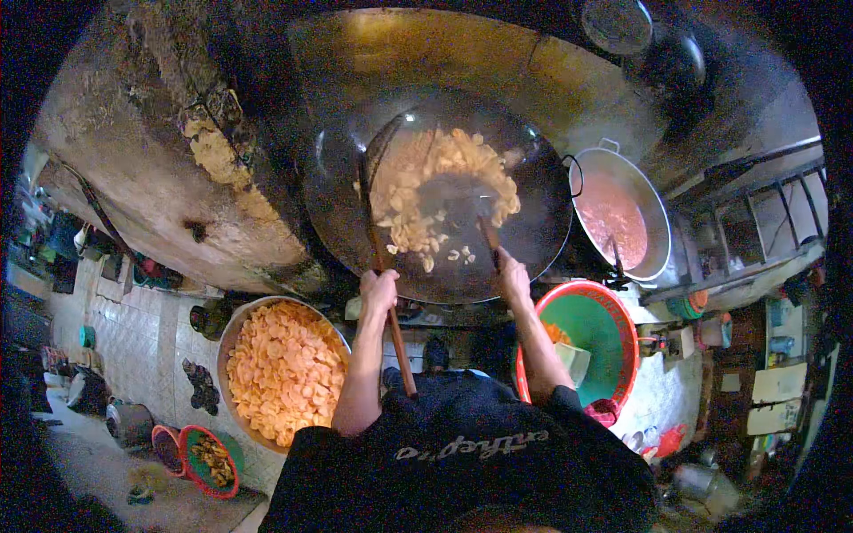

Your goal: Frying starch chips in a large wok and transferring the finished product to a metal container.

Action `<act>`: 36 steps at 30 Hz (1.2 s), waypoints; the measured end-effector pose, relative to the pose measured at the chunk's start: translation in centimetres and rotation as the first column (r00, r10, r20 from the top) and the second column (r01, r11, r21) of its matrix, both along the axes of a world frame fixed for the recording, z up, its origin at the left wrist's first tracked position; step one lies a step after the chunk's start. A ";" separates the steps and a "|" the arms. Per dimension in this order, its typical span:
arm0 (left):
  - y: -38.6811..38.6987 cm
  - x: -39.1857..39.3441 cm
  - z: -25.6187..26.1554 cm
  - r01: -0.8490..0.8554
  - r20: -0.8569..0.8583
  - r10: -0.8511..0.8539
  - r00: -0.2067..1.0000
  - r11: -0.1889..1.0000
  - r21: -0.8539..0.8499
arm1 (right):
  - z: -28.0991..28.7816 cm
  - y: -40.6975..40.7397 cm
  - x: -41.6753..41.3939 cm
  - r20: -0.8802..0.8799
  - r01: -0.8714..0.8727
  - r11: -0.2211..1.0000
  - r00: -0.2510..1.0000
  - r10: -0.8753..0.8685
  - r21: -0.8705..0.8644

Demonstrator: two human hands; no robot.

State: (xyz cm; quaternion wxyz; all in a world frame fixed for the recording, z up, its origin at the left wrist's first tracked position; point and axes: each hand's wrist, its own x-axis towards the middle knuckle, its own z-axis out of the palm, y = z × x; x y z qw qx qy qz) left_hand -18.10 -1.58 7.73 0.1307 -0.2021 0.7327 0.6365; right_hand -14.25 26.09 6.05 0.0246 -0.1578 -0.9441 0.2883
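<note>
A large dark wok [533, 246] lies before me, with many small pale, puffed pieces of food [460, 156] in a ring over its middle. My left hand [378, 291] is closed around the long wooden handle [401, 346] of a tool; its dark upper end reaches into the left side of the wok, and the handle runs back to my body. Near the wok's front right edge, my right hand [513, 273] grips a shorter wooden handle [490, 234] of a utensil. The far end of that utensil lies among the food and is hard to make out.
At the left a big round basin [224, 393] holds orange discs. A metal pot [666, 230] of reddish contents stands right of the wok, with a red-rimmed green tub [630, 320] below it. A rough wall [166, 193] rises at the left. Small red-rimmed baskets [234, 490] stand on the floor.
</note>
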 end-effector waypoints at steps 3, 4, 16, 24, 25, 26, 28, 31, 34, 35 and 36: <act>-0.7 -0.8 2.6 -0.007 -0.066 0.019 0.998 0.983 0.185 | -2.6 5.1 0.6 -0.026 0.227 0.666 0.937 -0.347 -0.710; -2.0 -1.1 2.4 -0.044 -0.051 0.053 0.997 0.986 0.162 | -0.7 4.0 1.7 -0.161 0.144 0.878 0.957 -0.241 -0.457; 1.7 -11.0 -4.6 -0.045 -0.082 0.017 0.997 0.930 -0.366 | -22.0 7.6 -10.1 0.288 -0.149 0.939 0.956 0.058 0.308; 5.5 -6.3 -3.8 0.040 0.046 -0.051 0.998 0.975 0.217 | -13.0 7.1 -9.7 0.299 0.305 0.094 0.748 0.593 -0.948; 3.8 -5.1 -2.8 0.007 0.067 -0.021 0.998 0.980 0.200 | -9.5 5.1 -7.9 0.300 0.292 0.107 0.767 0.568 -0.950; 2.8 -3.9 -1.4 0.001 0.085 -0.017 0.996 0.982 0.188 | -6.7 3.9 -5.6 0.319 0.110 0.454 0.851 0.416 -0.884; 2.0 -2.7 0.9 0.041 0.078 -0.059 0.995 0.976 0.214 | -3.9 3.9 -2.2 0.194 -0.062 0.781 0.954 0.230 -0.621; -0.3 -1.5 0.5 -0.013 0.104 -0.015 0.994 0.966 0.260 | 0.5 3.4 2.2 -0.034 -0.147 0.936 0.989 0.143 -0.319; -1.9 0.0 3.6 0.003 0.061 -0.023 0.998 0.953 0.304 | 5.9 5.1 5.3 0.049 -0.163 0.953 0.982 0.181 -0.255; -2.9 0.5 4.0 -0.048 0.081 0.025 0.996 0.956 0.289 | 10.4 4.5 6.0 0.111 -0.194 0.956 0.969 0.222 -0.221; -3.9 0.5 3.5 -0.034 0.049 0.020 0.999 0.954 0.296 | 10.4 6.0 7.0 0.032 -0.238 0.947 0.968 0.250 -0.218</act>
